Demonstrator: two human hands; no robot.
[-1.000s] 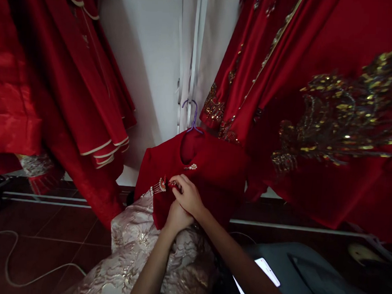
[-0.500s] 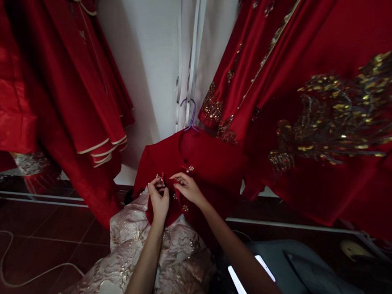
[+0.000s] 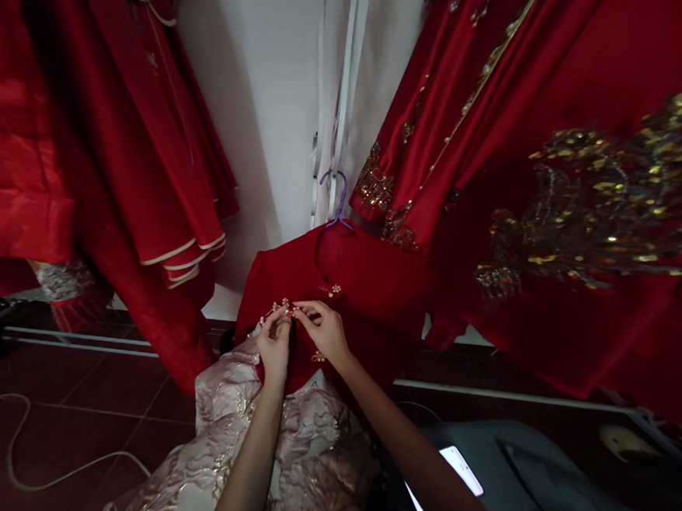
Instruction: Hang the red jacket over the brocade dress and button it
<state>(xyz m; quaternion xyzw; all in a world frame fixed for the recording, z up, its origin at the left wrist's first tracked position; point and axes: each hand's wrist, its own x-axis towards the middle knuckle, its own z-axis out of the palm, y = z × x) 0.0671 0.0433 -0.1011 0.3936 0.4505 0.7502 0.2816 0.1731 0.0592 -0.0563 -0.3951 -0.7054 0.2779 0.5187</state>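
Observation:
A red jacket (image 3: pixel 379 289) hangs in front of me on a purple hanger (image 3: pixel 341 201). Pearl-like beaded fastenings run down its front, among them an upper fastening (image 3: pixel 331 290) and a lower fastening (image 3: pixel 318 357). My left hand (image 3: pixel 274 352) pinches a beaded fastening (image 3: pixel 284 304) at the jacket's front edge. Right beside it, my right hand (image 3: pixel 328 334) is closed in a pinch at the same fastening, the fingertips of both hands nearly touching. The fingers partly hide the small piece between them.
Red garments with pale piping (image 3: pixel 170 197) hang at left, and sequinned red clothing (image 3: pixel 601 204) at right. A pale shiny brocade garment (image 3: pixel 217 441) spreads below the jacket. A lit phone (image 3: pixel 462 470) lies lower right. A white cable (image 3: pixel 77 477) crosses the tiled floor.
My right hand has moved slightly left and my hands have come together at the fastening; before, a small gap lay between them. The whole view has shifted slightly.

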